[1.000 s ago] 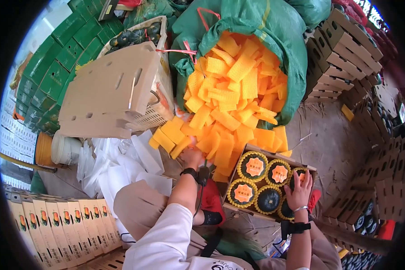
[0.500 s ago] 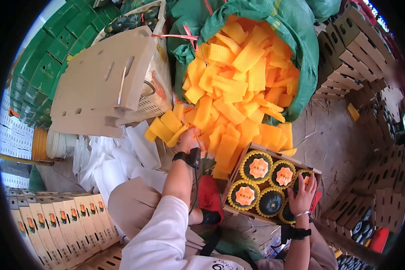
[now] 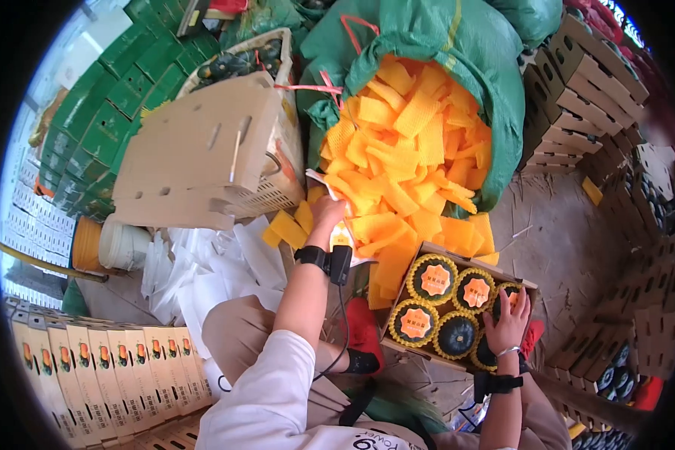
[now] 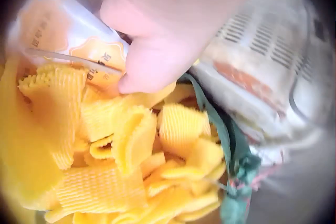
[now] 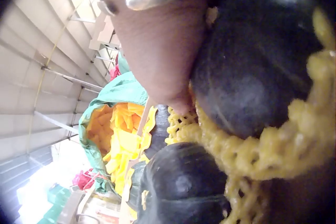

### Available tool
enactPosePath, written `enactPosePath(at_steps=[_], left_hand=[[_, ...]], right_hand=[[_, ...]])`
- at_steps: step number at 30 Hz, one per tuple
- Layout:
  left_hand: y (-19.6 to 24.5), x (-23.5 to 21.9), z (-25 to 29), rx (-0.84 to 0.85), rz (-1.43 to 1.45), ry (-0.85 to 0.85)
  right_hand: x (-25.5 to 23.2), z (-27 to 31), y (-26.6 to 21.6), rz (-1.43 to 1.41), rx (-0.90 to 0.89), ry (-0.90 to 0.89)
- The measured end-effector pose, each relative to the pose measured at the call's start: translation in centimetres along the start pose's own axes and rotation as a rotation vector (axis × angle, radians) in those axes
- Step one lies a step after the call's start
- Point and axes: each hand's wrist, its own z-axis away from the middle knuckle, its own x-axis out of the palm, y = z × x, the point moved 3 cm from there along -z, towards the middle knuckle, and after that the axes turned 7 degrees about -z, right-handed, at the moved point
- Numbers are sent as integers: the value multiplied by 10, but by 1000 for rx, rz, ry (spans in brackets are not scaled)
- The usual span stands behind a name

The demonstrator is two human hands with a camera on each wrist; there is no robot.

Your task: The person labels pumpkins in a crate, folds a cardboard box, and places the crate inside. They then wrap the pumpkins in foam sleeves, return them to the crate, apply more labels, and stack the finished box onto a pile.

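My left hand (image 3: 328, 215) pinches a white sheet of orange labels (image 3: 342, 237) beside the pile of yellow foam nets (image 3: 397, 157). In the left wrist view, the thumb and a finger of that hand (image 4: 157, 35) hold the label sheet (image 4: 97, 58) over the nets (image 4: 100, 182). My right hand (image 3: 507, 322) rests on a squash at the right side of an open carton (image 3: 397, 330). Several dark squashes in yellow nets sit there, some with orange labels; one squash (image 3: 456, 335) at the front middle has none. Up close, the right hand (image 5: 163, 50) touches a netted squash (image 5: 252, 66).
A green sack (image 3: 502, 97) surrounds the nets. At the left stand a crate (image 3: 289, 150) with flat cardboard (image 3: 195, 150) against it, white sheets (image 3: 217, 270) and printed cartons (image 3: 112, 367). Stacked cartons (image 3: 585, 82) line the right side.
The left hand has come up from among the foam nets with the label sheet, which now shows below and beside it. The right hand stays on the squash. The head view has shifted slightly.
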Motion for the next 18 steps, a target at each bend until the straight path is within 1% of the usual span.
enactPosePath(at_steps=[1, 2, 3, 6, 7, 8, 10, 12, 14, 16, 18], left_hand=[[17, -19, 9, 31, -91, 37], [27, -30, 15, 60, -183, 73], [32, -36, 16, 76, -232, 70], [49, -66, 42, 52, -322, 79], [43, -73, 44, 97, -319, 77], [23, -74, 34, 105, -233, 154], [18, -109, 64, 73, -235, 129], [-67, -94, 28, -7, 116, 113], [-106, -102, 54, -35, 844, -262], [-122, -138, 89, -173, 653, -287], [-164, -147, 105, -306, 905, -313]], right_hand=[[-1, 1, 1, -11, 4, 2], [-1, 2, 2, -20, 10, 1], [-1, 3, 3, -24, 5, 12], [1, 6, 7, -29, -5, 25], [1, 6, 8, -32, -10, 30], [1, 5, 8, -34, -15, 35], [0, 7, 9, -39, -12, 41], [1, 7, 10, -47, -21, 50], [-2, 7, 10, -63, -32, 58], [1, 8, 14, -83, -43, 61], [3, 8, 16, -85, -50, 83]])
